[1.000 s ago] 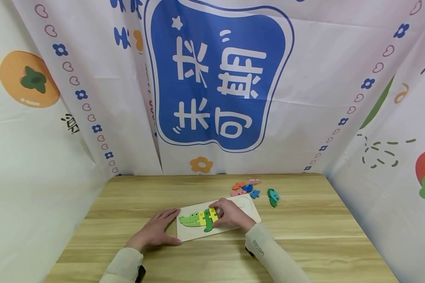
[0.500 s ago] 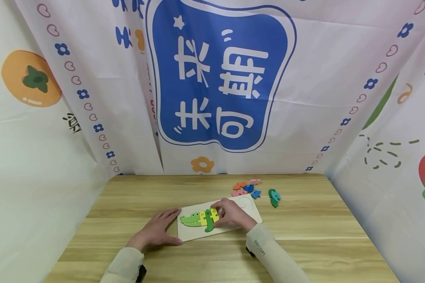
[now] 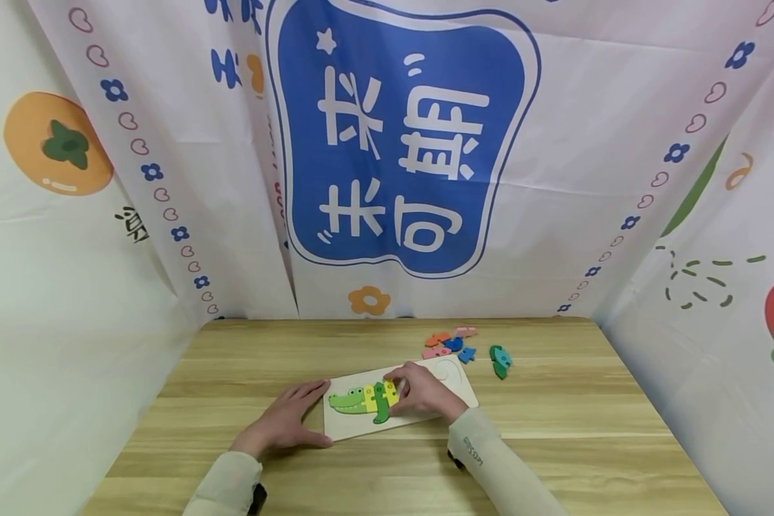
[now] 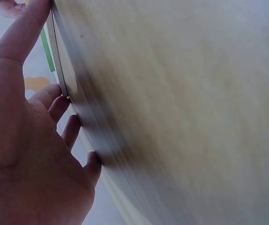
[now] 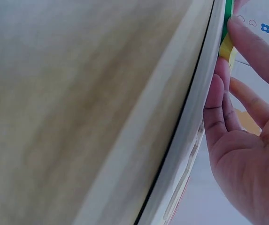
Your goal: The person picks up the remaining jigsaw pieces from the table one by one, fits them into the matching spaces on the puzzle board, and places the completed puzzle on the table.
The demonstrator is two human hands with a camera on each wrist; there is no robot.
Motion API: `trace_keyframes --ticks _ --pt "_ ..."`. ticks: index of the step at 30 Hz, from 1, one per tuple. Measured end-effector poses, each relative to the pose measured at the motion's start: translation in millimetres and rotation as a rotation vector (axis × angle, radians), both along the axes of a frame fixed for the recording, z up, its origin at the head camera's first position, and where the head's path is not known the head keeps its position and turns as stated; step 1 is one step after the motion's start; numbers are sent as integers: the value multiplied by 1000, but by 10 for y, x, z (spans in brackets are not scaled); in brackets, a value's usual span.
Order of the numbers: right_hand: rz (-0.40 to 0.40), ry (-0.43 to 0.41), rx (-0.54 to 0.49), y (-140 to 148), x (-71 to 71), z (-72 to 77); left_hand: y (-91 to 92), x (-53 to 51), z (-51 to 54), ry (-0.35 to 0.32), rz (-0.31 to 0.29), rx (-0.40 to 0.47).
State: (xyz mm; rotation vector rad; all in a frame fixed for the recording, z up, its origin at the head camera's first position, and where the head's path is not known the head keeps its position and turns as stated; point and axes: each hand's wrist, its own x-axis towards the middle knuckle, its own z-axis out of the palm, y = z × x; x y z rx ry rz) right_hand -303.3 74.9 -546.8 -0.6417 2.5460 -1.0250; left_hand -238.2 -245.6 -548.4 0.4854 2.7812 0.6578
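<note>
A pale wooden puzzle board [image 3: 348, 428] lies slightly slanted on the table. Set in it from the left are a green crocodile head [image 3: 348, 403], a yellow piece [image 3: 369, 398] and a green piece with a leg [image 3: 380, 405]. My right hand [image 3: 422, 390] pinches a second yellow puzzle piece [image 3: 390, 391] between thumb and fingers, beside the green one. That yellow piece [image 5: 226, 48] shows just partly in the right wrist view. My left hand [image 3: 280, 421] spans the board's left end, thumb at the near corner and fingertips at the far one, fingers mostly straight.
Behind the board's right end lie loose pieces: orange [image 3: 436, 339], pink [image 3: 435, 352], light pink [image 3: 466, 332] and blue ones [image 3: 467, 355]. Green and teal pieces [image 3: 499, 360] lie further right. A printed cloth [image 3: 555, 236] hangs behind the wooden table [image 3: 567, 430].
The head view shifts very slightly. Both hands, the board and the loose pieces keep their places.
</note>
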Motion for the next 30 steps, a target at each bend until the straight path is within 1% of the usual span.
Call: trace_keyframes --ticks 7,10,15,19,22,25,30 --pt "-33 -1 -7 17 -9 -19 26 -14 3 25 -19 -8" --pt "-47 -2 -14 17 -8 -25 34 -21 -2 23 -19 -7" --pt "-49 -9 -25 9 -6 -31 26 2 -22 25 -3 5" --pt "-48 -24 -28 4 -11 -28 19 23 3 12 5 14" --pt "-45 -32 -33 -5 -16 -23 17 27 40 5 1 11" --pt "-47 -38 -32 -14 -14 -18 16 35 55 10 -1 13" --pt "-46 -41 -28 -18 -4 -18 14 48 37 20 -10 11"
